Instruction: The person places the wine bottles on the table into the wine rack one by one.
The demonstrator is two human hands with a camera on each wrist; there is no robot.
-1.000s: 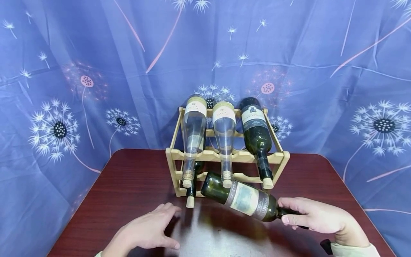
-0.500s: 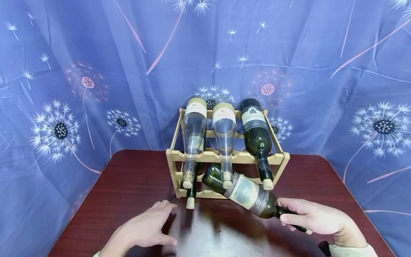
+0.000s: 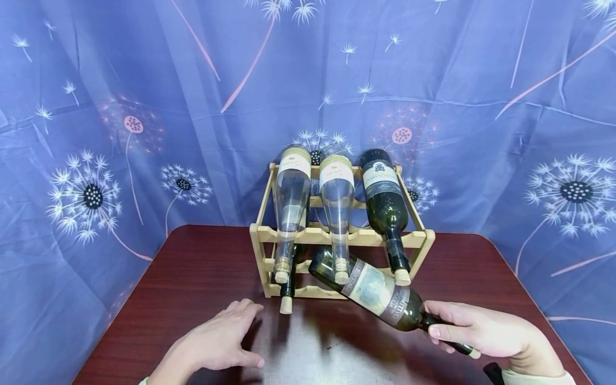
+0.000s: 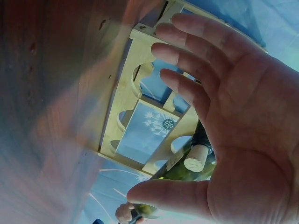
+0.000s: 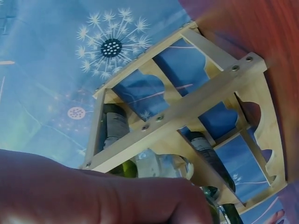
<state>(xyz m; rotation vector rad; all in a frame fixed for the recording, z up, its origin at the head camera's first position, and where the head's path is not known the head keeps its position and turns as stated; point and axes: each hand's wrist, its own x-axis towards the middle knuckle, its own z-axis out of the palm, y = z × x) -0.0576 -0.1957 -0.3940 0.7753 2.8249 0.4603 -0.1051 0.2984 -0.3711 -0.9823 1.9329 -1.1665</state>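
My right hand (image 3: 486, 329) grips a green wine bottle (image 3: 377, 291) by its neck, fingers and thumb curled round it. The bottle slants, base toward the wooden rack (image 3: 315, 236), corked neck toward the right front. Its base is partly behind a clear bottle (image 3: 338, 198) on the top tier. My left hand (image 3: 218, 339) hovers over the table, left of the rack's front, fingers spread and holding nothing; the left wrist view confirms its bare palm (image 4: 257, 112). In the right wrist view, my hand (image 5: 103, 198) covers most of the held bottle.
Another clear bottle (image 3: 292, 198) and a dark wine bottle (image 3: 385, 198) lie on the top tier, corks forward. A green bottle (image 3: 287, 286) lies on the lower left, its cork jutting out. A blue dandelion-print curtain (image 3: 216, 133) hangs behind the dark red table (image 3: 187, 267).
The bottle in my right hand has tilted more steeply, its base going up toward the rack, then shifted a little right with the hand. My left hand has barely moved.
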